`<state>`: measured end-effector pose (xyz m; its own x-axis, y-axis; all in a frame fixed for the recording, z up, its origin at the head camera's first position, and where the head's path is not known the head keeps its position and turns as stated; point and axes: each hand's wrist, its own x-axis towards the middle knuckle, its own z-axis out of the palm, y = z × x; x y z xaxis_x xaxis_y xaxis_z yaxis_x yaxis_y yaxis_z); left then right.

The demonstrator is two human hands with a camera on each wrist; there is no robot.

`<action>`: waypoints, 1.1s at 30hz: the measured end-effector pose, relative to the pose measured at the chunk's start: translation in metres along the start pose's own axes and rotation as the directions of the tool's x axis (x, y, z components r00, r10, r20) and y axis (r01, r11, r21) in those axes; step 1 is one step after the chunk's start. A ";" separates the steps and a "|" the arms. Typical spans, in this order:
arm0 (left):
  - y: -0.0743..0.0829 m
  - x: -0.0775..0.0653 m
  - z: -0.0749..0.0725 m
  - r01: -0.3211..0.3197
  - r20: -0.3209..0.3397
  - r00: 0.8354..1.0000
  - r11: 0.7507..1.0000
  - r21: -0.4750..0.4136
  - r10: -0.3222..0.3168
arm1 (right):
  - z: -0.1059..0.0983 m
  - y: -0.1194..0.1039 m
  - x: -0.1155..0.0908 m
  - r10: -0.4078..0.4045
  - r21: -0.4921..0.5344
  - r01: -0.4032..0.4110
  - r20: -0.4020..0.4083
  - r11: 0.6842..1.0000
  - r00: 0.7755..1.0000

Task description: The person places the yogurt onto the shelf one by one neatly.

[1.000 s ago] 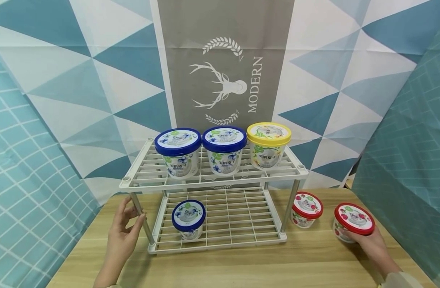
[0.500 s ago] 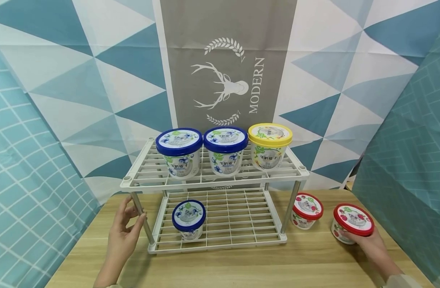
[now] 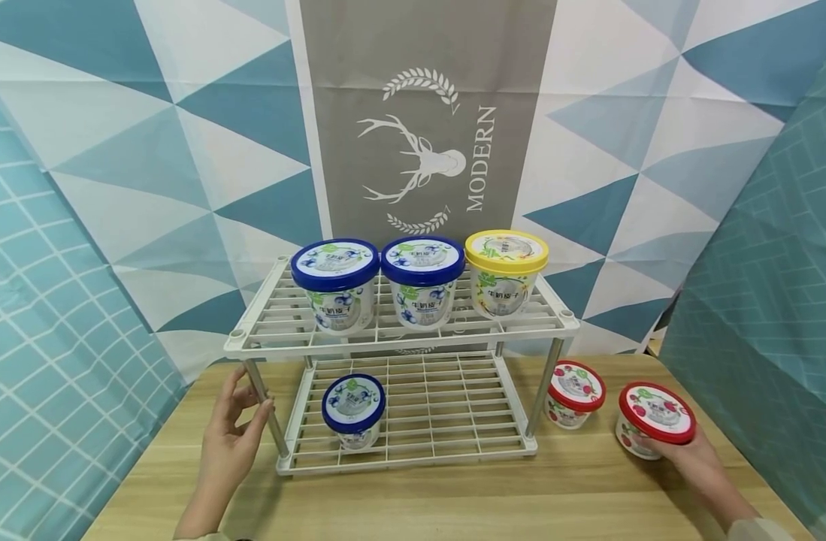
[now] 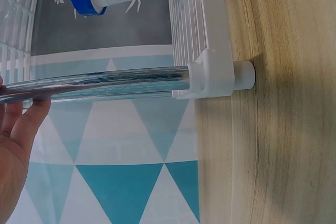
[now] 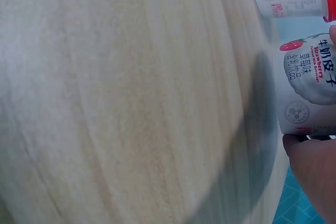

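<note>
Strawberry tub (image 3: 656, 415) with a red lid, gripped by the person's right hand (image 3: 691, 460), is right of the white rack (image 3: 413, 344), farther out than its red-lidded twin (image 3: 575, 394). At the rack's front left, the left hand (image 3: 231, 439) pinches the metal post (image 4: 121, 81); three tubs (image 3: 422, 293) stand up top.

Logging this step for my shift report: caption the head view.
Left hand on a rack post, right hand gripping a red-lidded tub.

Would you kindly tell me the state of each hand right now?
Left hand: closed, holding the rack's post.
Right hand: closed, holding the outer red-lidded tub.
</note>
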<state>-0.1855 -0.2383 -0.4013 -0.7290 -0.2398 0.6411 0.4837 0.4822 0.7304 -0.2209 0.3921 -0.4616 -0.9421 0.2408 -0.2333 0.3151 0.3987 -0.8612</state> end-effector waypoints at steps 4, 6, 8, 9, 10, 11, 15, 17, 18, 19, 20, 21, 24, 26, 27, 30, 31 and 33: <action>0.000 0.000 0.000 -0.004 -0.004 1.000 1.000 0.001 0.004 | 0.001 -0.001 -0.002 -0.025 0.001 0.025 0.002 1.000 1.000; 0.000 0.000 0.000 -0.011 -0.002 1.000 1.000 0.001 0.011 | 0.002 -0.002 -0.003 -0.029 0.012 0.029 0.001 1.000 1.000; 0.001 0.001 0.000 -0.017 0.004 1.000 1.000 0.004 0.017 | 0.002 -0.003 -0.004 -0.030 0.027 0.030 0.001 0.999 1.000; 0.001 0.002 0.000 -0.018 0.008 1.000 1.000 0.005 0.018 | 0.002 -0.004 -0.005 -0.031 0.033 0.030 0.006 0.999 1.000; 0.002 0.002 0.000 -0.019 0.011 1.000 1.000 0.004 0.019 | 0.002 -0.004 -0.006 -0.033 0.035 0.033 0.011 0.999 0.999; 0.002 0.003 -0.001 -0.018 0.014 1.000 1.000 0.004 0.018 | 0.002 -0.005 -0.006 -0.034 0.035 0.034 0.017 0.999 0.999; 0.002 0.003 -0.001 -0.015 0.017 1.000 1.000 0.004 0.015 | 0.002 -0.008 -0.009 -0.036 0.019 0.035 0.044 0.999 0.998; 0.002 0.003 -0.001 -0.020 0.020 1.000 1.000 0.009 0.020 | 0.002 -0.010 -0.011 -0.031 0.018 0.030 0.049 0.999 0.998; 0.002 0.003 -0.001 -0.021 0.020 1.000 1.000 0.009 0.021 | 0.002 -0.011 -0.012 -0.031 0.016 0.031 0.051 0.999 0.998; 0.002 0.003 -0.001 -0.022 0.020 1.000 1.000 0.007 0.022 | 0.003 -0.012 -0.013 -0.031 0.013 0.030 0.053 0.999 0.998; 0.002 0.003 -0.001 -0.022 0.020 1.000 1.000 0.005 0.022 | 0.003 -0.012 -0.014 -0.037 0.009 0.037 0.054 0.999 0.998; 0.002 0.003 -0.001 -0.022 0.021 1.000 1.000 0.003 0.022 | 0.004 -0.013 -0.015 -0.040 0.009 0.039 0.055 0.999 0.998; 0.002 0.003 0.000 -0.017 0.018 1.000 1.000 -0.005 0.017 | 0.005 -0.015 -0.016 -0.049 0.000 0.049 0.060 0.999 0.997; 0.002 0.003 0.000 -0.017 0.019 1.000 1.000 -0.003 0.017 | 0.005 -0.016 -0.017 -0.050 -0.002 0.050 0.065 0.999 0.997; 0.002 0.003 0.000 -0.018 0.019 1.000 1.000 0.001 0.017 | 0.005 -0.017 -0.018 -0.048 0.003 0.048 0.068 0.999 0.997; 0.001 0.003 0.000 -0.018 0.022 1.000 1.000 0.007 0.018 | 0.005 -0.018 -0.019 -0.050 0.000 0.050 0.075 0.999 0.996; 0.001 0.002 0.000 -0.018 0.022 1.000 1.000 0.006 0.018 | 0.005 -0.019 -0.020 -0.054 -0.001 0.054 0.079 0.999 0.995; 0.001 0.002 -0.001 -0.015 0.021 1.000 1.000 0.007 0.015 | 0.005 -0.019 -0.021 -0.062 -0.004 0.063 0.083 0.998 0.995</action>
<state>-0.1861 -0.2386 -0.3991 -0.7319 -0.2145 0.6468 0.4912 0.4918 0.7189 -0.2080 0.3749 -0.4430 -0.9662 0.1410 -0.2159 0.2558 0.4165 -0.8724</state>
